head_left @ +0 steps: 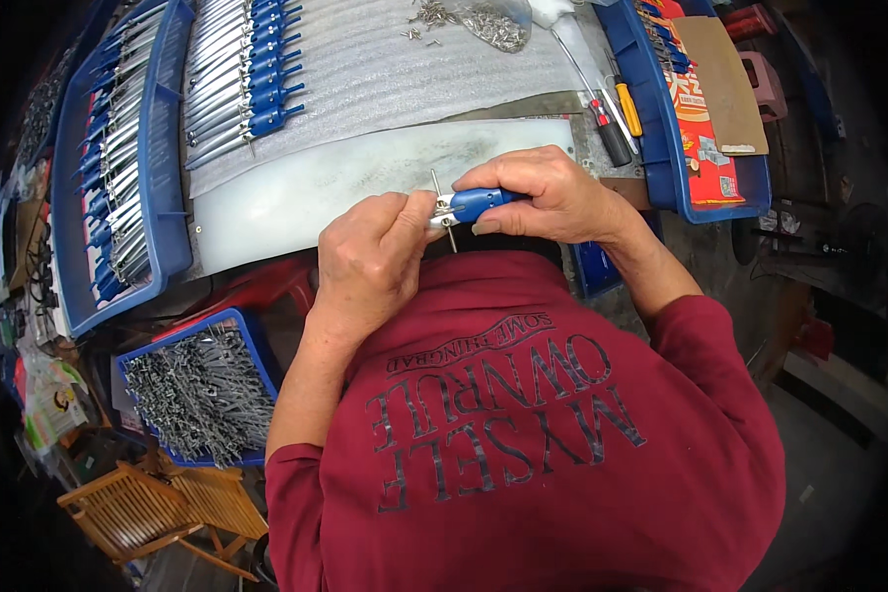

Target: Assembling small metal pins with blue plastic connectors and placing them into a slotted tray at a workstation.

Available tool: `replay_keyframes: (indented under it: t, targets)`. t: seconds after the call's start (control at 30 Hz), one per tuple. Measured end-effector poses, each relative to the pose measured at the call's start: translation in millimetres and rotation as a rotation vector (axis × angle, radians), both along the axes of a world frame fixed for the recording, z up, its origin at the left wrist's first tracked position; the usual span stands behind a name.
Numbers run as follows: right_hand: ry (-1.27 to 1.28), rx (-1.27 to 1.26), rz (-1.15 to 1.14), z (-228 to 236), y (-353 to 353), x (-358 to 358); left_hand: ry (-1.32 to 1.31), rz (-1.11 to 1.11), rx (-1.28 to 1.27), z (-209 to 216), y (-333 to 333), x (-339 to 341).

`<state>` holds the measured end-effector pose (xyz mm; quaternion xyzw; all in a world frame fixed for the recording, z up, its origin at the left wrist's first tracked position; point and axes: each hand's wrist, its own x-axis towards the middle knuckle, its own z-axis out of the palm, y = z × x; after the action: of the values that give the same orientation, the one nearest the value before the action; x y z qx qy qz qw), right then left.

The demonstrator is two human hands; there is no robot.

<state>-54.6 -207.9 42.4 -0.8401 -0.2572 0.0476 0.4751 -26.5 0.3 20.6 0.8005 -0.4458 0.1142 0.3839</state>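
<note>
Between my hands, close to my body at the table's near edge, is a part with a blue sleeve and a silver metal head. A thin metal rod crosses the head and sticks out on both sides. My left hand is closed on the silver end, its thumb and fingertips pressed against the metal. From the right, my right hand grips the blue sleeve, thumb below and forefinger along the top. The rest of the silver end is hidden by my left hand. Beneath lies a white board.
Similar blue-and-silver parts lie in a row on a foam sheet. Blue trays stand left and right. A yellow screwdriver, a red-black screwdriver and a bag of small metal pieces are nearby. Below left stands a bin of metal parts.
</note>
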Motion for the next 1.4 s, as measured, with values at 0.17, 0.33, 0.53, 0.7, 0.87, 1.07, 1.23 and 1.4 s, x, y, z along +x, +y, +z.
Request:
replay_keyframes:
  t: [0.17,0.33,0.53,0.7,0.87,1.07,1.23,1.4]
  targets:
    - [-0.011,0.013,-0.014,-0.5,1.4,-0.5,0.007,0.0,0.018,0.5,-1.0,-1.4]
    - [-0.077,0.021,-0.027,-2.3,1.1,-0.1,0.007,0.015,-0.004,-0.3,-1.1,-1.0]
    - [-0.021,-0.009,-0.073,2.3,2.9,-2.2,0.005,0.026,0.006,-0.2,-0.4,-0.1]
    - [-0.15,0.017,0.009,-2.6,-3.7,5.5,-0.007,0.019,-0.017,3.3,-1.4,-1.5]
    - [-0.075,0.0,-0.018,0.5,-4.6,4.9,-0.016,0.048,0.019,5.7,-1.9,-2.9]
    - [-0.081,-0.031,-0.084,-1.3,-1.9,2.3,-0.018,0.097,0.029,5.6,-3.5,-5.2]
    - [-0.117,-0.025,-0.115,-3.6,-0.7,2.2,-0.009,0.119,0.052,6.2,-4.4,-5.7]
    - [-0.097,-0.019,-0.075,-0.5,-1.9,4.7,-0.008,0.108,0.041,6.2,-2.4,-4.3]
